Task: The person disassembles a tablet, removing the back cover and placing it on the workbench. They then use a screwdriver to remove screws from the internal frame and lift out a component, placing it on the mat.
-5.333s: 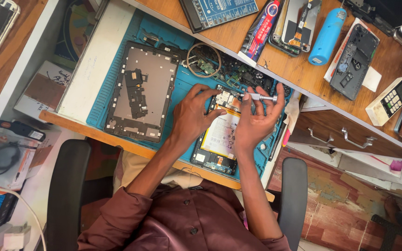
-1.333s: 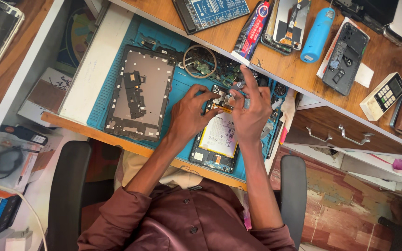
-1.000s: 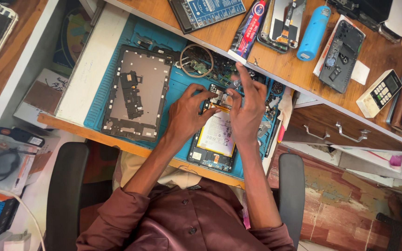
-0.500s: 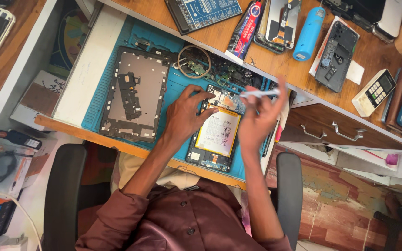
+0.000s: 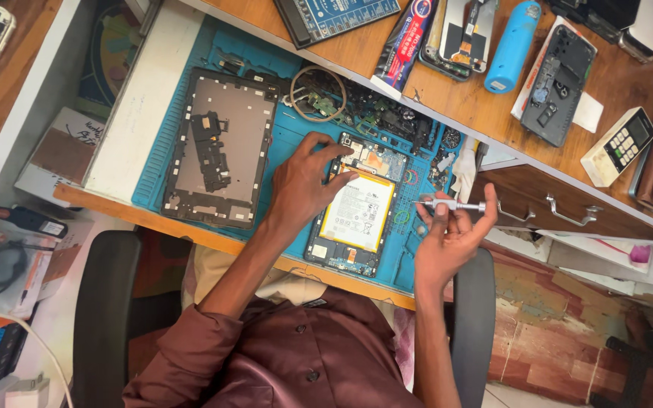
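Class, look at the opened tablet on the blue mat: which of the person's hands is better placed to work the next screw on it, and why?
Probably the right hand: it already holds the small screwdriver, lifted beside the opened tablet. The left hand rests on the tablet's upper edge, steadying it, and holds no tool.

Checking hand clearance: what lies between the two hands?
In the head view, the opened tablet's yellow-white battery lies between left hand and right hand.
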